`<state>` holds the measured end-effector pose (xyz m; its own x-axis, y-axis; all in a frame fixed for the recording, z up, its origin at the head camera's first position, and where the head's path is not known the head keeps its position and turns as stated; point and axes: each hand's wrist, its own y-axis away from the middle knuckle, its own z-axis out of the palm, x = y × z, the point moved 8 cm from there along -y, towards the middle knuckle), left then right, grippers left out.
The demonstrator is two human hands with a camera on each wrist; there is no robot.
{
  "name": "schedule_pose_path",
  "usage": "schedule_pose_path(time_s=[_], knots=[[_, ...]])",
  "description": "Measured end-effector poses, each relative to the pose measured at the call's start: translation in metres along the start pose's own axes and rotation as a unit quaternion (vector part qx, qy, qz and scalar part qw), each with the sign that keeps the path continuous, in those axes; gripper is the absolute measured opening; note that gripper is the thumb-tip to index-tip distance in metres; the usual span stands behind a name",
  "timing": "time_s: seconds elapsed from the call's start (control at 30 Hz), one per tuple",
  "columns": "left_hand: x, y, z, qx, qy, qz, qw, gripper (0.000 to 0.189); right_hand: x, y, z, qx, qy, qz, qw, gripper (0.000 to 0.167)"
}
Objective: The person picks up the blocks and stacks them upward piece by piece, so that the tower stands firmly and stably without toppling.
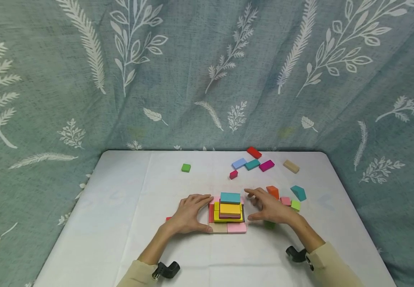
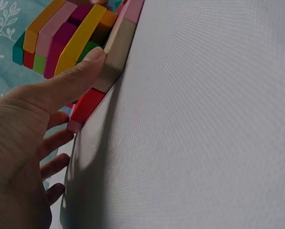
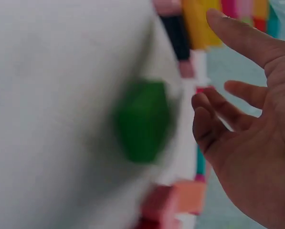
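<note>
In the head view, the block stack (image 1: 230,209) stands on the worktop (image 1: 92,235). At its nine o'clock the left hand (image 1: 188,215) touches the base, fingers and thumb spread wide; at three o'clock the right hand (image 1: 269,208) sits just beside it, fingers parted (loose blocks (image 1: 252,164) lie toward one o'clock). The left wrist view shows the thumb on a wooden block (image 2: 116,55). In the right wrist view, the fingers hold nothing; a blurred green block (image 3: 143,123) lies at nine o'clock from them.

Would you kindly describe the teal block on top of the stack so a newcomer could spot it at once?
On the white table, find the stack between the left hand and right hand. Its teal block sits at the very top, higher than every neighbouring piece.
</note>
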<state>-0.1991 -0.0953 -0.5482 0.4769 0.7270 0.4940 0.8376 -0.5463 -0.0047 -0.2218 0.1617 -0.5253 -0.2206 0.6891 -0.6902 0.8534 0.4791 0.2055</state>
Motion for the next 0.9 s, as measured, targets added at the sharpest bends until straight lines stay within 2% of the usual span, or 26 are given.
schedule_pose_path(time_s=[0.1, 0.23, 0.4, 0.5, 0.67, 0.9], knots=[[0.001, 0.0, -0.001, 0.003, 0.001, 0.002, 1.0, 0.106, 0.006, -0.009, -0.03, 0.033, -0.001, -0.009, 0.9994, 0.08], [0.0, -0.001, -0.001, -0.001, -0.002, 0.0, 1.0, 0.106, 0.025, -0.026, -0.072, 0.09, 0.016, -0.007, 0.9958, 0.064], [-0.001, -0.001, 0.0, -0.002, -0.005, -0.003, 1.0, 0.106, 0.056, -0.048, -0.105, 0.124, 0.048, 0.019, 0.991, 0.057], [-0.001, -0.001, -0.001, -0.005, -0.008, -0.006, 0.9999, 0.106, 0.072, -0.059, -0.114, 0.125, 0.057, 0.038, 0.9898, 0.055], [-0.001, -0.001, -0.001, -0.003, -0.004, -0.005, 1.0, 0.106, 0.092, -0.074, -0.116, 0.118, 0.063, 0.071, 0.9884, 0.054], [-0.002, 0.0, 0.001, -0.005, -0.003, -0.004, 1.0, 0.105, 0.107, -0.082, -0.115, 0.12, 0.065, 0.092, 0.9864, 0.05]])
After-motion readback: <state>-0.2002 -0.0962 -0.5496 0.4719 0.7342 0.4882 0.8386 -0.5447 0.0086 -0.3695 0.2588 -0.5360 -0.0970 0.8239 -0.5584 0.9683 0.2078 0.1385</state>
